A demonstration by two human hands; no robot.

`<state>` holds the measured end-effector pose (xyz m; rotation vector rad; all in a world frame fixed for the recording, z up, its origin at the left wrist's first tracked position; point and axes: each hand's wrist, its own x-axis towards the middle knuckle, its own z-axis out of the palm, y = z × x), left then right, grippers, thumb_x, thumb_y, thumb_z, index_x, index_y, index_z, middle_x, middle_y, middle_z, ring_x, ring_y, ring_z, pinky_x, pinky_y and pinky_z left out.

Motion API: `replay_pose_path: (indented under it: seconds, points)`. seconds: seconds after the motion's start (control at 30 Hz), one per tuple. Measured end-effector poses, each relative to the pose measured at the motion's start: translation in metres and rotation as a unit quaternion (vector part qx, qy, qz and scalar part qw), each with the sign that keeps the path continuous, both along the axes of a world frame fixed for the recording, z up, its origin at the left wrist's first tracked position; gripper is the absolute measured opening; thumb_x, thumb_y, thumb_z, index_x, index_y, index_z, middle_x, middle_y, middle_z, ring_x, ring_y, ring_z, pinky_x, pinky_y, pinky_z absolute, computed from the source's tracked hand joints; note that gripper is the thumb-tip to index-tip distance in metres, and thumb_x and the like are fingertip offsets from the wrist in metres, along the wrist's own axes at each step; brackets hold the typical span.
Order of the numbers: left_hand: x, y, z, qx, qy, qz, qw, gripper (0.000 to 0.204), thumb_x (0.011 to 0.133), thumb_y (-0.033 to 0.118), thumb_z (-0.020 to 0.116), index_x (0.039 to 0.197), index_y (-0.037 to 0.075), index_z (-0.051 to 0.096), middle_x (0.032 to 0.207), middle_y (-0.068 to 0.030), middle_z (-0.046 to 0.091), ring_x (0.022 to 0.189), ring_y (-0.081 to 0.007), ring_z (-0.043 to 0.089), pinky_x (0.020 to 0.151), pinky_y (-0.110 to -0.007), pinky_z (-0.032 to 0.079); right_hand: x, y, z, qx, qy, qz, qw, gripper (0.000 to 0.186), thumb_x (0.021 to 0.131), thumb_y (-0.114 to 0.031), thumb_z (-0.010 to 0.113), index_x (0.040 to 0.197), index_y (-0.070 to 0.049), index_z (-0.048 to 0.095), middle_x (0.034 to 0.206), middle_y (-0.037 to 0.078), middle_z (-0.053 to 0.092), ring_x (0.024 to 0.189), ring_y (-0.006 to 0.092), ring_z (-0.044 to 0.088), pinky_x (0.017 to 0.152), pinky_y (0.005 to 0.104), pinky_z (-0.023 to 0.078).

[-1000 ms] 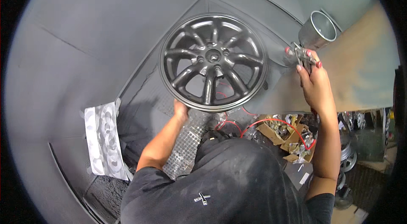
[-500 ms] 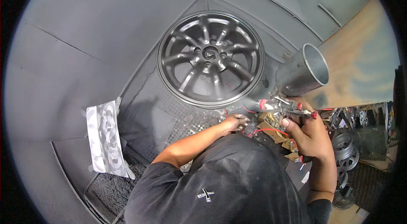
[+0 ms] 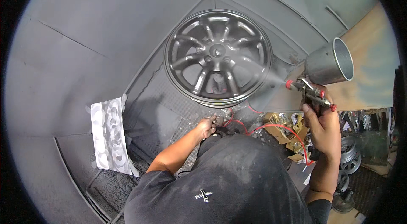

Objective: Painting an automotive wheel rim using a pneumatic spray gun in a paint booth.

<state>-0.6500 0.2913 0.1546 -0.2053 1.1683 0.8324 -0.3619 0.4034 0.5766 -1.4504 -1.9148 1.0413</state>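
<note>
A dark grey multi-spoke car wheel rim point(image 3: 218, 50) lies face up ahead of me. To its right, my right hand point(image 3: 324, 128) is closed around the handle of a spray gun point(image 3: 313, 92) with red knobs. A metal paint cup point(image 3: 330, 64) sits on the gun, tilted with its open mouth to the right. Pale mist streams from the red-ringed nozzle onto the rim's right side. My left hand point(image 3: 206, 126) is closed below the rim's near edge, beside a small greyish lump point(image 3: 219, 120). What its fingers hold, if anything, is hidden.
A red hose point(image 3: 275, 125) curves across the floor below the gun. Grey-coated booth walls point(image 3: 106, 20) stand left and behind, with a brown board point(image 3: 369, 63) at right. A white swirl-marked sheet point(image 3: 111, 135) hangs left. Cardboard scraps point(image 3: 296, 139) and metal wheels point(image 3: 349, 156) lie lower right.
The spray gun has moved right, away from the rim, and its mist shows more plainly. My left hand has shifted left. The spokes stand at a different angle.
</note>
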Motion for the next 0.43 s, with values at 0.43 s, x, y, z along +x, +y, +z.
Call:
replay_pose_path:
  seconds: [0.43]
  points:
    - [-0.143, 0.068, -0.028, 0.063, 0.243, 0.203, 0.946, 0.029, 0.101, 0.028, 0.046, 0.091, 0.008, 0.064, 0.074, -0.0064, 0.063, 0.056, -0.0190, 0.053, 0.048, -0.037, 0.042, 0.032, -0.026, -0.044, -0.083, 0.113, -0.036, 0.989, 0.043, 0.098, -0.010, 0.062, 0.137, 0.002, 0.046, 0.112, 0.010, 0.065, 0.103, 0.0171, 0.060, 0.092, 0.0299, 0.048]
